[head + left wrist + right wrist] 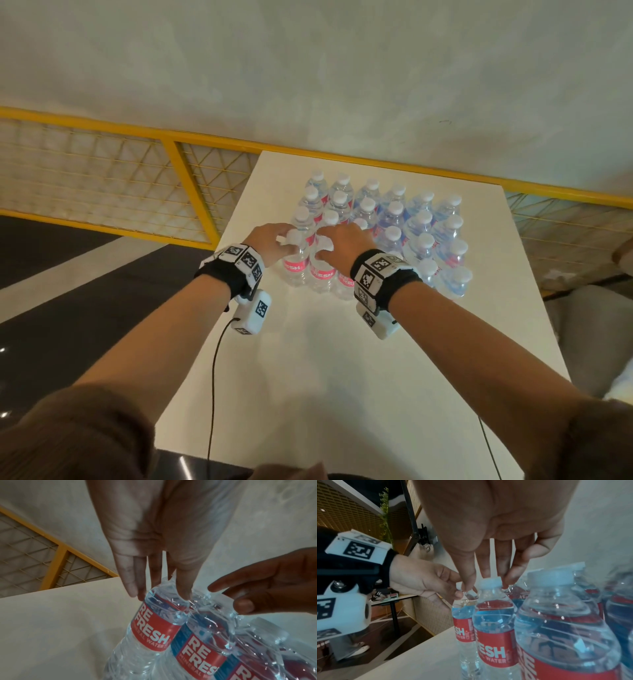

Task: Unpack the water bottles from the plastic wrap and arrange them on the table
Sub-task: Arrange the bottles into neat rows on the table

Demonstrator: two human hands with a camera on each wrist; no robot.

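Observation:
A pack of clear water bottles (394, 222) with white caps and red labels stands in rows at the far half of the white table (342, 370). Thin clear plastic wrap (202, 601) is stretched and crumpled over the near-left bottles. My left hand (274, 240) is over the corner bottle (152, 627), fingers pointing down, thumb and fingertips pinching the wrap at its shoulder. My right hand (337, 240) is beside it, over the neighbouring bottle (493, 628), with thumb and fingers (511, 577) around its cap, pinching the wrap there. The two hands nearly touch.
A yellow railing with wire mesh (178, 171) runs behind and left of the table, with a pale wall above. The table's left edge (236, 246) is close to the corner bottle. Bare tabletop lies between the pack and me. Cables (214, 377) hang from both wrists.

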